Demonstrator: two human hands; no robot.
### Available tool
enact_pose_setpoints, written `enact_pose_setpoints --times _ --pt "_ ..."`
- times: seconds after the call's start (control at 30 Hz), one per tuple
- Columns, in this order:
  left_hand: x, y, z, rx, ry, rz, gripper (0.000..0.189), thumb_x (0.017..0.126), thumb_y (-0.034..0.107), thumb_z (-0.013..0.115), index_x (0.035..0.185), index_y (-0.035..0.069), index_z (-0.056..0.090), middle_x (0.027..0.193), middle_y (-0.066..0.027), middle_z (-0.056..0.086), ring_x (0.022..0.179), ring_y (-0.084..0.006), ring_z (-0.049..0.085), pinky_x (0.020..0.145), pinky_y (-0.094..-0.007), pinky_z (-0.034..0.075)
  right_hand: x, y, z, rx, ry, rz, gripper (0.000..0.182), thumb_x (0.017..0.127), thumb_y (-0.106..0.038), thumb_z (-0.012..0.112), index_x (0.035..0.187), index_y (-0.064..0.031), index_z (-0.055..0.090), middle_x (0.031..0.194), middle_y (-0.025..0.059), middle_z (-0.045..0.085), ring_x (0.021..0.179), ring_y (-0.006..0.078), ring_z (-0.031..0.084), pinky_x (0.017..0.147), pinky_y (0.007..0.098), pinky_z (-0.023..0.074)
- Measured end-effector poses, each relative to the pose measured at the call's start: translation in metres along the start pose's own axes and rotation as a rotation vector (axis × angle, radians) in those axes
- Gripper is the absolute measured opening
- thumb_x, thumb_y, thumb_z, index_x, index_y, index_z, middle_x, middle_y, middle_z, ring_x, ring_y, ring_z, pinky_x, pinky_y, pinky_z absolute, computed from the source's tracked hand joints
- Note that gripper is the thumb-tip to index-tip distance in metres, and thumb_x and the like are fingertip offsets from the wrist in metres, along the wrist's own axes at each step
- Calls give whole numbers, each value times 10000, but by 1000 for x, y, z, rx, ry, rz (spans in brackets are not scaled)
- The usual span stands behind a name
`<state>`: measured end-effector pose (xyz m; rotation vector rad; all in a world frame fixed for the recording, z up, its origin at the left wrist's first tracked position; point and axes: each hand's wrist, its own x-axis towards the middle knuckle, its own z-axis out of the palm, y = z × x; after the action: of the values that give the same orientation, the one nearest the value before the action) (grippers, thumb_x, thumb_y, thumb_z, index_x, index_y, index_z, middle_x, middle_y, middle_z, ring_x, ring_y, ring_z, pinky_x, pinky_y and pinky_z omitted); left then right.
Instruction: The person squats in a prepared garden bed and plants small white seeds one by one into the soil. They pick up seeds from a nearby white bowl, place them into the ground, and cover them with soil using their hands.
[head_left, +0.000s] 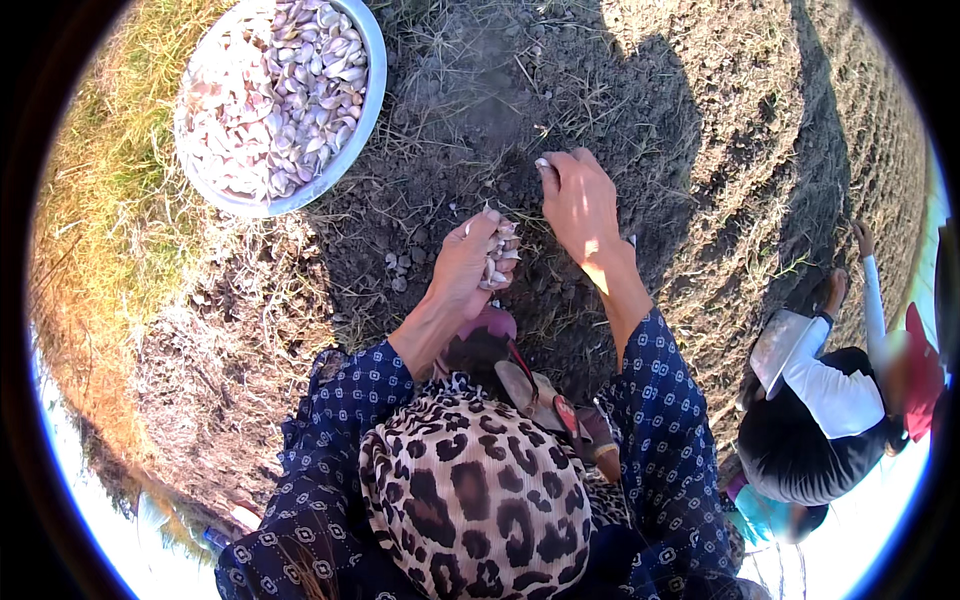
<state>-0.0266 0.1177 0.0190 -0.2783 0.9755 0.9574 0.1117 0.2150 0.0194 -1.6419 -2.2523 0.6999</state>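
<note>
Several pale garlic cloves (497, 256) fill my left hand (463, 261), its fingers curled around them and its thumb on top. My right hand (583, 201) is held low over the dark soil (517, 172), up and to the right of the left one. Between its thumb and fingers the tip of a garlic clove (541, 163) shows; the rest is hidden by the hand. At the upper left stands a wide metal basin (377, 90) heaped with purplish garlic cloves (304, 97), partly in bright sun.
Dry grass (97, 225) borders the soil on the left. Small clods (400, 262) lie beside my left hand. Below my hands show sandals (532, 394) on my feet. At the right a co-worker (832, 397) bends over the ground with a bowl (776, 349); another person (772, 514) is behind.
</note>
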Motion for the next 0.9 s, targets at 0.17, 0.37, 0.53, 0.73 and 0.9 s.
enact_pose_setpoints --times 0.17,0.37,0.53,0.73,0.9 --pt "2 5 1 2 -1 1 199 966 276 540 842 120 529 715 -7 499 537 -90 452 425 -223 338 32 9 15 -244 -193 -26 113 770 -48 611 850 18 654 878 236 610 784 393 656 668 446 547" --pt "14 2 8 60 61 1 196 969 269 534 842 120 530 725 5 508 545 -78 447 430 -218 334 50 15 43 -370 -330 -24 132 728 -66 667 841 3 668 879 235 626 822 387 661 720 438 555" --pt "16 8 14 44 34 51 209 970 288 540 849 118 536 736 0 519 553 -78 454 431 -209 333 51 16 37 -391 -363 -32 126 769 -85 656 856 5 663 925 214 634 838 369 660 727 435 546" --pt "19 1 6 -50 60 18 223 973 297 524 861 105 541 734 -7 526 560 -77 460 404 -203 317 -12 0 -6 373 -232 98 215 864 -125 632 1045 -13 660 933 100 630 818 230 647 711 327 511" --pt "20 -8 24 -89 -40 -69 239 978 316 511 899 95 557 701 -6 537 542 -85 471 383 -205 308 -58 -4 2 871 -100 351 199 848 -38 666 1044 -3 673 921 56 590 818 130 593 701 277 497"
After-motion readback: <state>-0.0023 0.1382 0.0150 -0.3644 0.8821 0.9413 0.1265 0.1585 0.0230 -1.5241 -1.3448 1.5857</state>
